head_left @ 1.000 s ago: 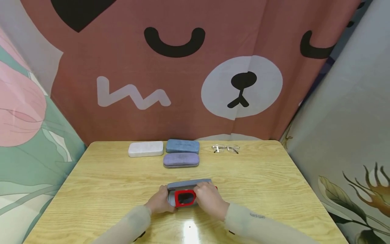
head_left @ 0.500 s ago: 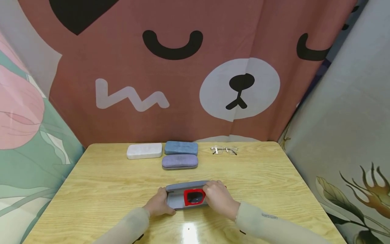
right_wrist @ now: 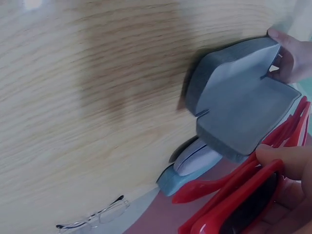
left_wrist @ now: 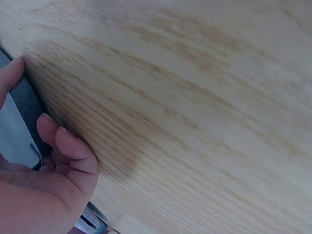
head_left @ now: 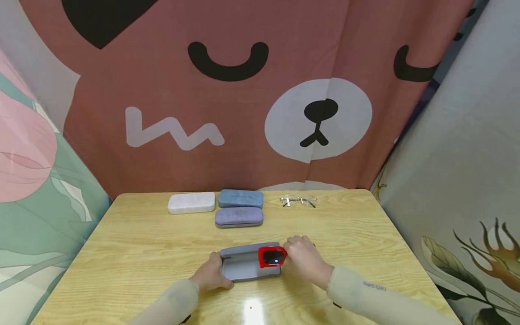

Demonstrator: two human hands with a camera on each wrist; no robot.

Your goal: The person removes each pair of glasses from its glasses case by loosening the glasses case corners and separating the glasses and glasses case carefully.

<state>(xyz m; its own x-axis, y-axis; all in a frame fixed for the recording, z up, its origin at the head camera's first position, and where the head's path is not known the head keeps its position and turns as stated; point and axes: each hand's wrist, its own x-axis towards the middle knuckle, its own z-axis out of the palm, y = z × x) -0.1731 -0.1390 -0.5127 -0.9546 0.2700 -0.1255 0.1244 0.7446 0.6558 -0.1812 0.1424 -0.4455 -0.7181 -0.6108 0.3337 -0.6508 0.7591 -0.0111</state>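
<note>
A grey glasses case (head_left: 245, 270) lies with its lid raised on the table, its pale lining showing and nothing inside. My left hand (head_left: 210, 273) grips its left end, thumb at the front edge and fingers at the back; the left wrist view shows the same hand (left_wrist: 53, 190) curled round the dark case end (left_wrist: 30, 105). Above the case's right end, my right hand (head_left: 306, 258) pinches a pair of red-framed sunglasses (head_left: 262, 262) with dark lenses. In the right wrist view the sunglasses (right_wrist: 204, 217) hang apart from the case (right_wrist: 239, 102), thumb on the frame.
At the back of the table (head_left: 134, 234) stand a white case (head_left: 192, 203), a blue case (head_left: 241, 198) and a purple case (head_left: 239, 217), all closed. Thin-rimmed glasses (head_left: 298, 201) lie to their right. A printed curtain (head_left: 243, 158) hangs behind the table.
My right hand has lifted the red sunglasses out of the grey case and moved right with them. The left hand keeps its hold on the case, whose inside now shows bare.
</note>
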